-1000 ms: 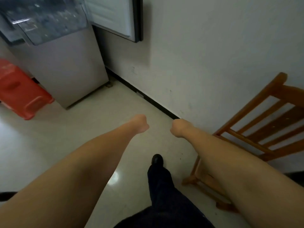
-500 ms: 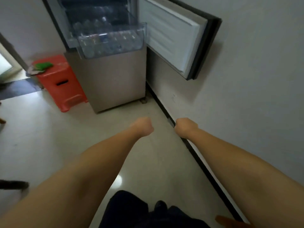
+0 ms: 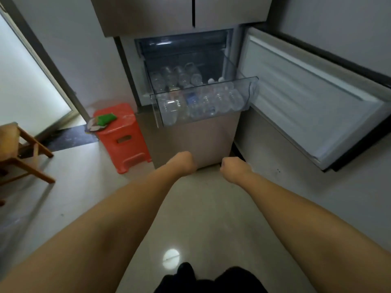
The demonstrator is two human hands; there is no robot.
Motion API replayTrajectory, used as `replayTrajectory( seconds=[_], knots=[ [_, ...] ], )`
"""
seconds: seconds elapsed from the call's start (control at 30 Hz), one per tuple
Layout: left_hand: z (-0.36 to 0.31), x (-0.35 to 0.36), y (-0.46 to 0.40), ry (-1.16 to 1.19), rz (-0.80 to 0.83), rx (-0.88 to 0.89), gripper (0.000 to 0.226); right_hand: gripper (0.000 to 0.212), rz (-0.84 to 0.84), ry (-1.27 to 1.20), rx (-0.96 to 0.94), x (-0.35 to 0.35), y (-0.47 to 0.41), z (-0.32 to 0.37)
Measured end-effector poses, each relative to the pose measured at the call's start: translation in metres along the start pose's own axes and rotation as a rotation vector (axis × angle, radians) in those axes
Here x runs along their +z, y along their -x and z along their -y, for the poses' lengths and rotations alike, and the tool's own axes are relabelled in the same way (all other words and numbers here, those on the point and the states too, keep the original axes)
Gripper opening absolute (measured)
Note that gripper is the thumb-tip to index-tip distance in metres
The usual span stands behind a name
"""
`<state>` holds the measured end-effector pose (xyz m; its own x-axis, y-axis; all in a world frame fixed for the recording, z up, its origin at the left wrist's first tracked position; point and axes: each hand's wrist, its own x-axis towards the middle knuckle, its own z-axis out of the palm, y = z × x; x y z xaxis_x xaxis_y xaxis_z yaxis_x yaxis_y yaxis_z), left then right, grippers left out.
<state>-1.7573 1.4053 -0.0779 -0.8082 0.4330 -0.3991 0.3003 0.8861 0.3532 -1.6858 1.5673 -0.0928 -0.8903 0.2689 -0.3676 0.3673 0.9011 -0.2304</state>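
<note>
Left hand (image 3: 183,163) and right hand (image 3: 232,169) are both curled and empty, low by the fridge (image 3: 190,142). The drawer (image 3: 250,89) sits pulled out, well ahead of us and full of bottles (image 3: 184,76). Risks: if we shove one-sided it may jam or rattle bottles loose, and the open door (image 3: 306,98) may catch our right arm.

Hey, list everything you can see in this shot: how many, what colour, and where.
fridge: one, grey-beige, straight ahead
fridge door: one, white inside, swung open to the right
drawer: one, clear, pulled out of the fridge
bottles: many, clear, in the drawer; count unclear
stool: one, red, left of the fridge
green thing: one, on the stool
chair: one, brown wood, far left
shoe: one, black, bottom edge
left hand: one, empty fist, before the fridge base
right hand: one, empty fist, beside the left
</note>
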Motion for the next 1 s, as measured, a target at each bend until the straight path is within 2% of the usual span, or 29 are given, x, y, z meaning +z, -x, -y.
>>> replayTrajectory(
  seconds=[0.07, 0.2, 0.37, 0.47, 0.53, 0.7, 0.9, 1.0],
  knots=[
    [0.003, -0.023, -0.027, 0.013, -0.008, 0.03, 0.024, 0.028, -0.001, -0.019, 0.009, -0.012, -0.03, 0.013],
    [-0.007, -0.059, -0.083, 0.055, -0.047, 0.096, 0.016, 0.028, -0.076, -0.075, -0.001, -0.044, -0.09, 0.024],
    [-0.039, -0.13, -0.156, 0.189, -0.165, 0.185, 0.019, 0.028, -0.343, -0.089, -0.116, -0.105, -0.171, 0.034],
    [-0.057, -0.176, -0.209, 0.272, -0.275, 0.157, 0.019, 0.028, -0.488, -0.085, -0.175, -0.146, -0.232, 0.04],
    [-0.06, -0.196, -0.238, 0.289, -0.31, 0.12, 0.014, 0.03, -0.521, -0.058, -0.211, -0.168, -0.261, 0.043],
    [-0.049, -0.222, -0.324, 0.323, -0.314, -0.073, 0.015, 0.026, -0.395, -0.063, -0.217, -0.223, -0.347, 0.039],
    [-0.026, -0.214, -0.375, 0.087, -0.305, -0.251, 0.055, 0.029, -0.087, -0.079, -0.204, -0.216, -0.413, 0.057],
    [-0.018, -0.212, -0.401, -0.056, -0.254, -0.255, 0.063, 0.033, -0.062, -0.179, -0.19, -0.213, -0.444, 0.075]
  ],
)
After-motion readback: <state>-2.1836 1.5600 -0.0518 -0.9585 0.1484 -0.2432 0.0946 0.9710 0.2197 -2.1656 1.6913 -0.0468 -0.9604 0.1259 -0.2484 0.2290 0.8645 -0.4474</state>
